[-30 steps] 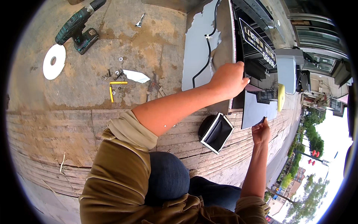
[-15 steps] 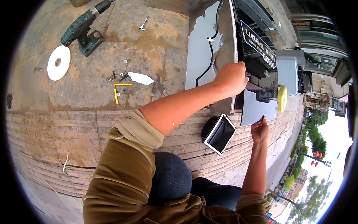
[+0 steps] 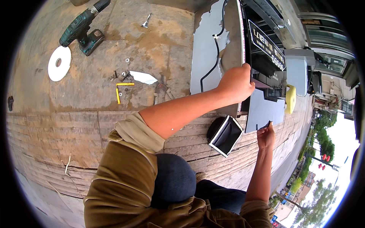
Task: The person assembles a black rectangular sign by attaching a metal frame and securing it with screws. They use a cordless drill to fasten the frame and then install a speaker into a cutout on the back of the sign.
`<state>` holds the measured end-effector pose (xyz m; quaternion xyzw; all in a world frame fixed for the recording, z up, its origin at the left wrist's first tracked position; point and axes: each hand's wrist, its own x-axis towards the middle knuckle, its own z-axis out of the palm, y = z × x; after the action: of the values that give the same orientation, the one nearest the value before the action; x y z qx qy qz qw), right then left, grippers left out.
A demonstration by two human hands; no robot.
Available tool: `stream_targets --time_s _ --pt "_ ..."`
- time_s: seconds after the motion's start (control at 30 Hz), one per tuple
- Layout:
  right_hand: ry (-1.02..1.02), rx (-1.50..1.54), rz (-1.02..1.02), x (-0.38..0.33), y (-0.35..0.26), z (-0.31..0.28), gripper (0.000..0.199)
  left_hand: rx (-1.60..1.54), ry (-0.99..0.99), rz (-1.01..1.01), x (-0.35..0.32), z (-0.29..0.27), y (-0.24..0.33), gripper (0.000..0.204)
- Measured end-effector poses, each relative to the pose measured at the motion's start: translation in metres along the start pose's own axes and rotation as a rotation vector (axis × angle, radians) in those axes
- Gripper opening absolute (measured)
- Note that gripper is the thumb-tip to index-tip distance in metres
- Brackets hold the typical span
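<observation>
A glossy black panel (image 3: pixel 265 110) with pale printing on its far part stands along the right side of a metal cabinet (image 3: pixel 232 57). Its shiny face mirrors the surroundings. My left hand (image 3: pixel 236 84) is closed around the panel's edge next to the cabinet. At the panel's near end, my right hand (image 3: pixel 266 137) pinches the lower edge between thumb and fingers. A grey sheet (image 3: pixel 205 49) with ragged edges covers part of the cabinet, and a black cable (image 3: pixel 217 57) runs over it. What lies behind the panel is hidden.
Below the cabinet sits a black box-like part with a white rim (image 3: pixel 227 136). On the stained paving at left lie a cordless drill (image 3: pixel 81 28), a white disc (image 3: pixel 59 64), yellow pieces (image 3: pixel 118 95) and several screws (image 3: pixel 125 77). A yellow object (image 3: pixel 291 99) stands beyond the panel.
The panel's near end has come slightly closer to me, with my right hand on it. My left hand keeps its hold on the edge. The whole view has shifted a little.
</observation>
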<state>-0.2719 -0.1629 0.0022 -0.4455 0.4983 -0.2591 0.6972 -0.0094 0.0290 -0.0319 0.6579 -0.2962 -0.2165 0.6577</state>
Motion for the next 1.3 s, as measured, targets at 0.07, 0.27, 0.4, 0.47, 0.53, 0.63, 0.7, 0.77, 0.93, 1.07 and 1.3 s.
stream_targets --time_s 0.07,0.27,0.4,0.47,0.53,0.63,0.7,0.77,0.93,1.07,1.3 --pt "0.030 0.001 -0.012 -0.001 -0.004 -0.002 0.023 -0.024 -0.008 -0.011 -0.001 0.002 0.005 0.030" --pt "0.097 -0.095 -0.121 -0.012 -0.015 0.012 0.034 -0.103 0.012 -0.029 0.004 0.003 0.010 0.033" --pt "0.082 -0.103 -0.196 -0.013 -0.024 0.021 0.043 -0.124 0.023 0.032 0.013 0.004 0.011 0.038" --pt "0.090 -0.497 -0.386 -0.003 -0.034 -0.003 0.044 -0.114 0.012 0.014 0.012 0.002 0.023 0.039" --pt "0.091 -0.524 -0.470 0.006 -0.045 -0.019 0.039 -0.116 0.008 -0.005 0.012 -0.002 0.033 0.042" --pt "0.093 -0.160 -0.361 0.006 -0.065 -0.017 0.028 -0.138 0.009 0.003 0.014 -0.007 0.042 0.042" --pt "0.063 -0.375 -0.476 0.015 -0.088 -0.046 0.027 -0.181 0.014 0.007 0.018 -0.005 0.049 0.043" --pt "0.057 -0.449 -0.549 0.011 -0.106 -0.054 0.026 -0.214 0.023 0.024 0.020 -0.006 0.055 0.043" --pt "0.008 -0.326 -0.458 -0.003 -0.111 -0.026 0.025 -0.262 0.083 0.002 0.025 -0.007 0.059 0.039" --pt "0.091 -0.358 -0.483 0.003 -0.097 -0.040 0.027 -0.269 0.117 0.013 0.023 0.001 0.048 0.036" --pt "0.053 -0.088 -0.290 -0.021 -0.019 0.029 0.045 -0.105 0.051 0.006 0.015 -0.004 0.019 0.033"
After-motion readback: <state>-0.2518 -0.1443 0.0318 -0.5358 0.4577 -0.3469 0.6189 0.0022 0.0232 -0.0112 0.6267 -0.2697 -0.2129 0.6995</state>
